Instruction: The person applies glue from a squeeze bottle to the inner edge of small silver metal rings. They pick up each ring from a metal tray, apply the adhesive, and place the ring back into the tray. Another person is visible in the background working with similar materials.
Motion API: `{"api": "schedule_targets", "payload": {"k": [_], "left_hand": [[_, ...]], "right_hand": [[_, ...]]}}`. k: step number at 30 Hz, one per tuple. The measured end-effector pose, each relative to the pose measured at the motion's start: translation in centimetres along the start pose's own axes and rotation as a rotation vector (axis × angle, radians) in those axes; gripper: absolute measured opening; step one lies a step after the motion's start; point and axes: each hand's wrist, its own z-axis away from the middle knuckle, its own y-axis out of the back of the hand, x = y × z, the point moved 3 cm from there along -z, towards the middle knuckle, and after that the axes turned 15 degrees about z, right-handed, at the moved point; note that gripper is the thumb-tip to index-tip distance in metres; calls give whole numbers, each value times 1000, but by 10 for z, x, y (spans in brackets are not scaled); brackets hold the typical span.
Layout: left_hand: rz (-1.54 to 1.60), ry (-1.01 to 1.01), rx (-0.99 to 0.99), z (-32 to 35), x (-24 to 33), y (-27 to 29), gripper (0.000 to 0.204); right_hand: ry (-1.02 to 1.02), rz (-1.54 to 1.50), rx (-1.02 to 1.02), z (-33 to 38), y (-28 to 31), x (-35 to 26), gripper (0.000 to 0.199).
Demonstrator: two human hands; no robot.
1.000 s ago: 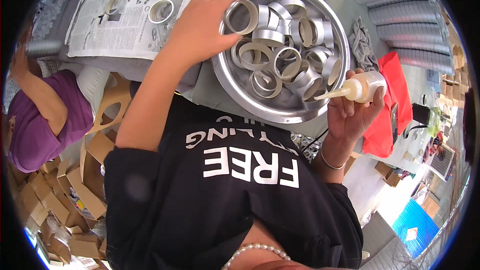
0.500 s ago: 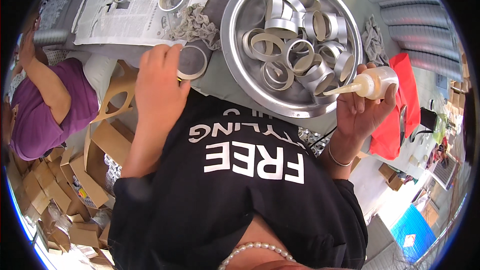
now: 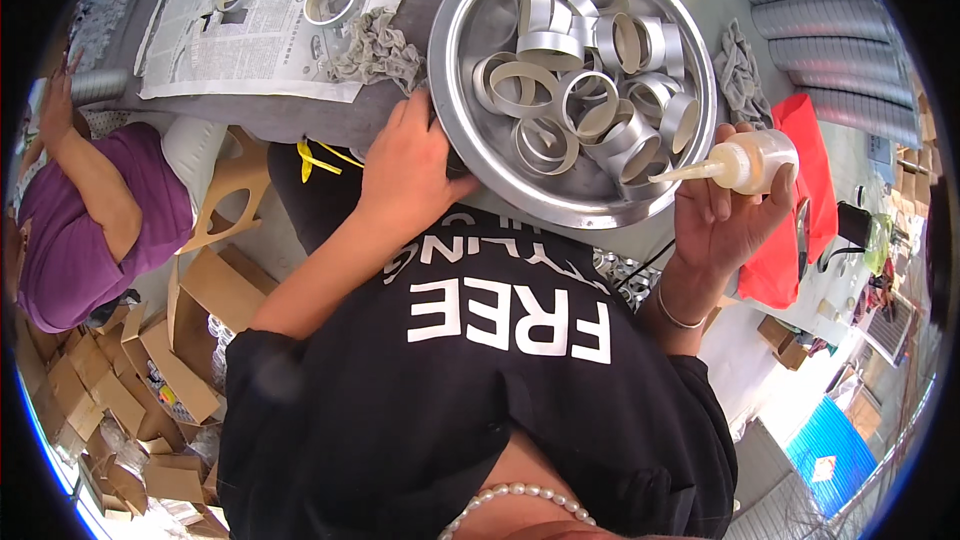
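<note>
Beside the left rim of a round metal tray [image 3: 449, 105] is my left hand [image 3: 412, 168], back upward, fingers curled and thumb reaching toward the rim. Whatever those fingers hold is hidden behind them; only a dark sliver shows between hand and tray. Several short silver rings [image 3: 588, 105] lie loosely heaped in the tray, some upright and some on their sides. At the tray's lower right, my right hand [image 3: 722, 225] grips a small translucent squeeze bottle [image 3: 765, 162] with a long thin nozzle. The bottle lies nearly level, its nozzle pointing left over the tray's edge.
Newspaper [image 3: 270, 50] with a pale ring [image 3: 330, 1] on it covers the left of the table, beside a crumpled grey rag [image 3: 378, 48]. Silver tubes [image 3: 835, 70] and a red cloth [image 3: 800, 210] are at right. A person in purple [image 3: 110, 220] sits at left near cardboard boxes [image 3: 160, 370].
My left hand has moved right to the tray's rim; the silver ring seen by its fingers earlier no longer shows. My right hand keeps the bottle almost in place.
</note>
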Motion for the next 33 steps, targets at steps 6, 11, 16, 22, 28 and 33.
{"api": "schedule_targets", "payload": {"k": [6,11,16,22,28,33], "left_hand": [[403,180,-170,21,-16,40,67],[1340,372,-212,39,11,46,66],[1848,657,-310,44,23,32,65],[1796,627,-410,42,30,25,63],[1582,484,-282,34,43,32,74],[1374,187,-210,34,44,40,74]], "right_hand": [[123,82,-124,7,-9,-2,68],[740,655,9,32,-33,4,77],[951,719,-615,51,-73,10,69],[1130,865,-595,57,-89,23,47],[1157,953,-596,56,-85,24,45],[726,951,-648,54,-85,8,43]]}}
